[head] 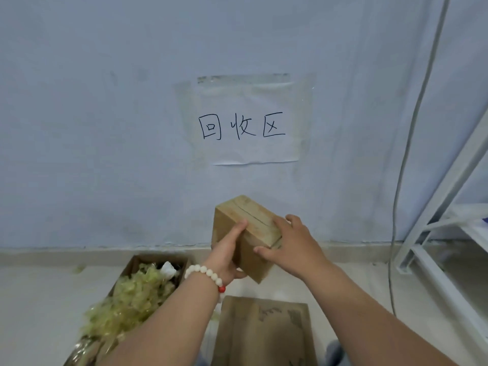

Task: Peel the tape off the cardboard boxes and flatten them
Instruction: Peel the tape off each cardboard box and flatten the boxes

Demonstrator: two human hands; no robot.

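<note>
We hold a small cardboard box up in the air in front of the pale wall, a little below the middle of our view. It is tilted, with its seamed top face turned toward us. Our left hand grips its left side: the thumb lies up along the near edge and the fingers wrap underneath. Our right hand clasps the right end, with the thumb pressed on the near face and the fingers curled over the top corner. A bead bracelet sits on the left wrist.

From the box, a flattened piece of cardboard lies on the floor at 6 o'clock. At 8 o'clock an open carton is heaped with crumpled yellowish tape scraps. At 12 o'clock a handwritten paper sign is taped to the wall. At 3 o'clock stands a white metal rack, with a cable running down the wall just beside it.
</note>
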